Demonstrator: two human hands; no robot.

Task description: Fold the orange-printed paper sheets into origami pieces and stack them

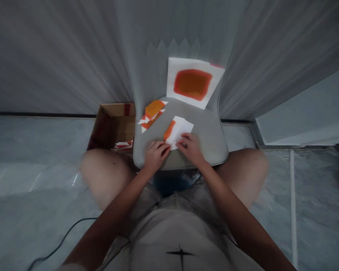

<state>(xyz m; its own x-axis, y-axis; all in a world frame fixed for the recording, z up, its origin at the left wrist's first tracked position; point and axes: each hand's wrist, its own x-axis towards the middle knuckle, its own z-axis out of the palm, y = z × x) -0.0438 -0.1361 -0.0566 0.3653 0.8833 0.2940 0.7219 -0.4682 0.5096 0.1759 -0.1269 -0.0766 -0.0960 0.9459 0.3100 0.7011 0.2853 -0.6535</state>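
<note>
A partly folded white paper with an orange patch [181, 127] lies on the grey chair seat [211, 145]. My left hand [157, 153] pinches its lower left corner, fingers pressed together. On the lower right edge of the same paper, my right hand [190, 147] has its thumb and fingers closed. Folded orange and white paper pieces [153, 109] rest at the seat's left side. A larger white sheet with a dark orange square [192, 84] leans against the chair's backrest.
An open cardboard box [107, 120] stands on the floor left of the chair, with red and white folded papers [123, 145] inside. My bare knees flank the seat. A black cable [62, 238] runs at the lower left. Grey curtains hang behind.
</note>
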